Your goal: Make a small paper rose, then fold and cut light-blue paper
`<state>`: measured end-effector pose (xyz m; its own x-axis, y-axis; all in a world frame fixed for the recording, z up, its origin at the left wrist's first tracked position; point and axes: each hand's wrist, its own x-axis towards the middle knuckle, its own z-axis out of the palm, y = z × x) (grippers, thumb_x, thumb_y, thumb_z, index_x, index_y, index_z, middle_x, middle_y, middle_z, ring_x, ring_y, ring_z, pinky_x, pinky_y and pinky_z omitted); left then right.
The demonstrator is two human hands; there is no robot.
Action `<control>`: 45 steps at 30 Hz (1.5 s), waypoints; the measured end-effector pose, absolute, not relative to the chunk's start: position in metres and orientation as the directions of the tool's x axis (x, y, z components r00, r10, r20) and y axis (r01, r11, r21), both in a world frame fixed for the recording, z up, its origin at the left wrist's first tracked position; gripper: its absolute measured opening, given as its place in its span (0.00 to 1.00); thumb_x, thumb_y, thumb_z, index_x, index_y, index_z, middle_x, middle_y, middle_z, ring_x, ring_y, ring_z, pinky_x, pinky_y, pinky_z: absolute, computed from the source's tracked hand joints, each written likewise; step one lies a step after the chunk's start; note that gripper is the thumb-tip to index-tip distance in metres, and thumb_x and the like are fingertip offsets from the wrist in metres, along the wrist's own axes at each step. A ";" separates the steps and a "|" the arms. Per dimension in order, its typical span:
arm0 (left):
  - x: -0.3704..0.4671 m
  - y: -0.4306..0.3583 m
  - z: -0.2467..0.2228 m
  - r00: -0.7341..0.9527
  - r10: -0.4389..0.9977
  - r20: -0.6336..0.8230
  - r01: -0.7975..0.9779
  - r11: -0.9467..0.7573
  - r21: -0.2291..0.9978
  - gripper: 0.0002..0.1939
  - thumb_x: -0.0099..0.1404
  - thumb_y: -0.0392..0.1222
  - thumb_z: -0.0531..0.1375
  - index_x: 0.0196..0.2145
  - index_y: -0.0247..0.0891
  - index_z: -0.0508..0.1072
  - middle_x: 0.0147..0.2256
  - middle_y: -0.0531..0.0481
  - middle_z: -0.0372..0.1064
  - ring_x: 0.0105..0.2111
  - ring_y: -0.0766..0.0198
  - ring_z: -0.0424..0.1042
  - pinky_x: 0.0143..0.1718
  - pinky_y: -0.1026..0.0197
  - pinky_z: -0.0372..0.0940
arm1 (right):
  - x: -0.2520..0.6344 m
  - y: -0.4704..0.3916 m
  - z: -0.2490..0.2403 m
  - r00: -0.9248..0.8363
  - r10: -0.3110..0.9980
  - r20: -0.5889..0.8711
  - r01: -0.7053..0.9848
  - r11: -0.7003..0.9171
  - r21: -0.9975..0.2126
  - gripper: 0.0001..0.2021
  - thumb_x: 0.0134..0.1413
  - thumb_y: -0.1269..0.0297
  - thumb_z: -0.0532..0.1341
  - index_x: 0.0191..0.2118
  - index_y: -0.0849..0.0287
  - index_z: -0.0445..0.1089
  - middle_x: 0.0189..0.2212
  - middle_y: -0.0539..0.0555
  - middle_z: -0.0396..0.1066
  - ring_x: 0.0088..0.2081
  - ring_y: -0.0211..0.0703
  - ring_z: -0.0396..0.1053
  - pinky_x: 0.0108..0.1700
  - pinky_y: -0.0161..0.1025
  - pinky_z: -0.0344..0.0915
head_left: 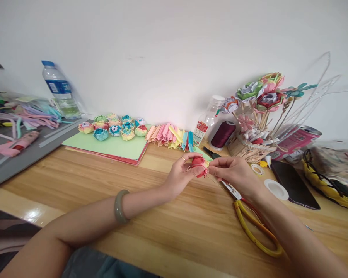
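Note:
A small red paper flower (199,166) with some yellow at its edge is gripped between the thumb and fingers of my left hand (178,175). At the flower's right edge, the fingertips of my right hand (232,172) are pinched together; what lies between them is too small to make out. A thin thread (216,181) runs from below the flower toward the scissors (242,210), which have yellow-orange handles and lie on the table under my right wrist. Behind my hands stand several folded paper strips (165,135) in pink, yellow and blue.
Several finished paper flowers (115,130) sit on green paper sheets (107,148). Along the wall stand a dark thread spool (222,135), a clear bottle (205,121) and a holder (249,148) of paper flowers. A phone (294,185) lies right; a water bottle (59,90) stands left.

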<state>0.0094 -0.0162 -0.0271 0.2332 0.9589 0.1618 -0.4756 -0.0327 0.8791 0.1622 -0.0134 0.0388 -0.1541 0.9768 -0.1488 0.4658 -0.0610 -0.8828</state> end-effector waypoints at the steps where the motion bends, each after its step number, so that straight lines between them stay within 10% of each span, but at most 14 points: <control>1: 0.010 -0.016 -0.027 0.228 0.961 0.154 -0.479 -0.026 0.877 0.19 0.52 0.46 0.66 0.42 0.38 0.70 0.36 0.49 0.70 0.35 0.65 0.69 0.37 0.63 0.64 | 0.163 -0.014 0.040 -0.163 0.980 -0.114 0.503 -0.017 -0.864 0.14 0.35 0.54 0.66 0.24 0.62 0.73 0.12 0.46 0.60 0.16 0.30 0.50 0.18 0.32 0.43; 14: 0.009 -0.015 -0.023 0.197 0.980 0.024 -0.612 0.104 0.784 0.18 0.52 0.46 0.66 0.40 0.38 0.70 0.40 0.51 0.66 0.35 0.69 0.68 0.38 0.63 0.68 | 0.158 -0.032 0.022 -0.266 0.644 0.718 0.880 0.467 -0.093 0.11 0.53 0.64 0.56 0.33 0.59 0.76 0.19 0.50 0.72 0.20 0.34 0.67 0.23 0.32 0.55; 21: 0.009 -0.018 -0.020 0.259 0.965 0.035 -0.593 0.130 0.794 0.19 0.53 0.45 0.65 0.41 0.40 0.69 0.40 0.51 0.65 0.34 0.69 0.69 0.33 0.65 0.69 | 0.157 -0.028 0.022 -0.252 0.748 0.614 0.858 0.466 -0.216 0.13 0.54 0.56 0.56 0.33 0.59 0.75 0.16 0.48 0.67 0.17 0.33 0.63 0.21 0.32 0.54; 36: 0.009 -0.018 -0.022 0.300 0.952 0.056 -0.608 0.146 0.780 0.18 0.53 0.45 0.65 0.42 0.40 0.69 0.40 0.51 0.65 0.34 0.70 0.69 0.33 0.66 0.69 | 0.159 -0.027 0.019 -0.359 0.611 0.706 0.823 0.564 -0.069 0.08 0.53 0.64 0.58 0.29 0.59 0.72 0.17 0.48 0.67 0.19 0.32 0.63 0.22 0.31 0.55; 45: 0.006 -0.012 -0.025 0.458 0.889 0.000 -0.642 0.331 0.691 0.19 0.60 0.53 0.58 0.44 0.38 0.69 0.35 0.46 0.73 0.27 0.65 0.74 0.25 0.67 0.68 | 0.172 -0.025 0.039 -0.294 0.761 0.578 0.612 0.615 -0.498 0.06 0.53 0.65 0.57 0.30 0.57 0.70 0.23 0.50 0.71 0.22 0.35 0.63 0.23 0.33 0.59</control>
<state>0.0055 -0.0120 -0.0247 0.4579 0.8890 0.0002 -0.6423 0.3307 0.6915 0.1724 -0.0245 0.0387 -0.2944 0.7607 0.5785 0.6116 0.6151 -0.4977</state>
